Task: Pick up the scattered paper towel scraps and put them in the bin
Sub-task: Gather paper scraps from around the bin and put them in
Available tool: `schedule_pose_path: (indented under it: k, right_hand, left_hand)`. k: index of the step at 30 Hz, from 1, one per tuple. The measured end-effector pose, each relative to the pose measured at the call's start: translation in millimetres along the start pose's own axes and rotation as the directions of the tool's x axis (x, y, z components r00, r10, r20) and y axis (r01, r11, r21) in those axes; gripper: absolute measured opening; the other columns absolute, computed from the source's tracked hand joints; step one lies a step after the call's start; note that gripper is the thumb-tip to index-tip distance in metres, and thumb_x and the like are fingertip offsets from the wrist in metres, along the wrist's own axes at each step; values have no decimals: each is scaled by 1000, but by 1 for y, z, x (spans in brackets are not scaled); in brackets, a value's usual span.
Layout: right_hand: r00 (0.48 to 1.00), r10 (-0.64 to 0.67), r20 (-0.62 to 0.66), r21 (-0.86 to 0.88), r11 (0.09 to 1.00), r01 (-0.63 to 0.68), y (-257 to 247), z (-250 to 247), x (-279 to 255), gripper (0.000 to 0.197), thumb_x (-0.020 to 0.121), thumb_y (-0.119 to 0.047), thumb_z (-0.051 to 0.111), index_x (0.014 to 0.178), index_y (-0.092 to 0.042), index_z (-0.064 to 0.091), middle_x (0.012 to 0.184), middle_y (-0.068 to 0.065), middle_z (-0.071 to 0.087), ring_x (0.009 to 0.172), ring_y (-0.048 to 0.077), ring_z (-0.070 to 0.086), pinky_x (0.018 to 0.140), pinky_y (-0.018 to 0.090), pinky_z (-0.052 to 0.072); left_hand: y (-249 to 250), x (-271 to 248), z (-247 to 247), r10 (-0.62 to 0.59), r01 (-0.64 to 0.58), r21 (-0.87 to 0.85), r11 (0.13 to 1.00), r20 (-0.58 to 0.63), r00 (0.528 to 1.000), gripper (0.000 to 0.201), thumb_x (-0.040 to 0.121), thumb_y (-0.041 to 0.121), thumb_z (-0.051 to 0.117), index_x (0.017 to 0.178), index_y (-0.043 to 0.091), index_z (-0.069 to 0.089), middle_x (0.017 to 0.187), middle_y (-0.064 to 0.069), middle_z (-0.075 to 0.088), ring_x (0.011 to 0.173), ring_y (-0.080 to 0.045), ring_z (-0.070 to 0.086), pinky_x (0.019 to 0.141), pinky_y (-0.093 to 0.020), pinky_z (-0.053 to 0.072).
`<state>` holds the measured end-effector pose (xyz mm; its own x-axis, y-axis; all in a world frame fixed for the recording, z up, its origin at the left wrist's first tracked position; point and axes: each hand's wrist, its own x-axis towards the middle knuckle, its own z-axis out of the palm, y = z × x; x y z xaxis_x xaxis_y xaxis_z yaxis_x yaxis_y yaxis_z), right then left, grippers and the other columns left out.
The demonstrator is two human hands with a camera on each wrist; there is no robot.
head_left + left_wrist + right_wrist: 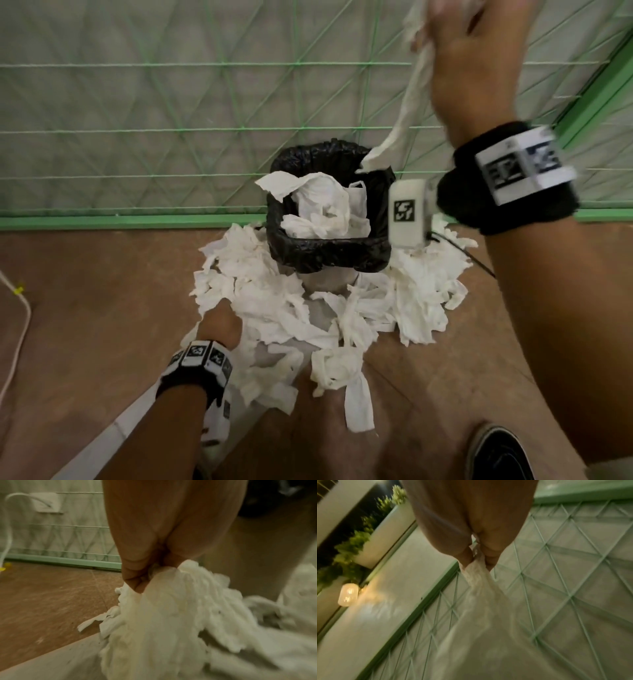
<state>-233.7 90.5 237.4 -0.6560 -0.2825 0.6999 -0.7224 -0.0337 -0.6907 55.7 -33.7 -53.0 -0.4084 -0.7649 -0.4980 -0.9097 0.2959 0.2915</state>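
A small bin point(329, 253) lined with a black bag stands on the floor against the wall, with white paper towel scraps point(325, 205) piled in it. Many more scraps point(274, 308) lie heaped on the floor around it. My left hand point(219, 322) is down in the heap left of the bin, and in the left wrist view my left hand point(142, 577) pinches a clump of scraps point(171, 615). My right hand point(479, 58) is raised high above the bin's right side, gripping a long paper towel strip point(407, 116) that dangles toward the bin's rim. In the right wrist view my right hand point(477, 559) holds the blurred strip point(479, 588).
A wall with a green string lattice point(205, 102) and a green baseboard point(102, 221) runs behind the bin. A white cable point(20, 329) lies on the brown floor at the left. A black shoe point(496, 455) shows at the bottom right.
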Motion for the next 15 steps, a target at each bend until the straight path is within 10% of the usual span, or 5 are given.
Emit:
schedule_pose_path:
  k: [3,6,12,15]
  right_hand:
    - [927,189,322,-242,964,-113,24,30,-34,11,89,-25,53,94,-17,60,89,-3,59,82,16,57,69,25,47]
    - [657,365,660,-448,893,-46,55,40,-75,33,86,-32,65,115,-18,62,117,2,61,101,15,56,86,24,42]
    - [853,468,231,-499,810,-310,112,0,-80,17,87,-16,54,96,-6,64,101,15,69,93,29,63,77,32,46]
    - [650,709,273,-774,564,-290,162,-28,-112,25,86,-15,57,107,-2,60,114,24,63,105,38,59,84,37,47]
  left_hand:
    - [12,1,-21,-18,20,-61,998,32,999,47,100,32,38,134,1,47,145,-21,43,133,-35,42,108,-36,31]
    - [25,-2,-39,11,-10,-79,997,9,1000,46,99,31,40,131,-1,49,142,-23,46,131,-36,44,107,-37,33]
    - [51,-10,-71,104,-112,-67,991,-110,988,46,102,27,33,141,5,40,149,-19,39,138,-35,36,112,-39,28]
    - [58,-8,-82,158,-153,52,987,-106,982,41,102,17,33,140,6,42,152,-14,36,139,-32,36,113,-36,28]
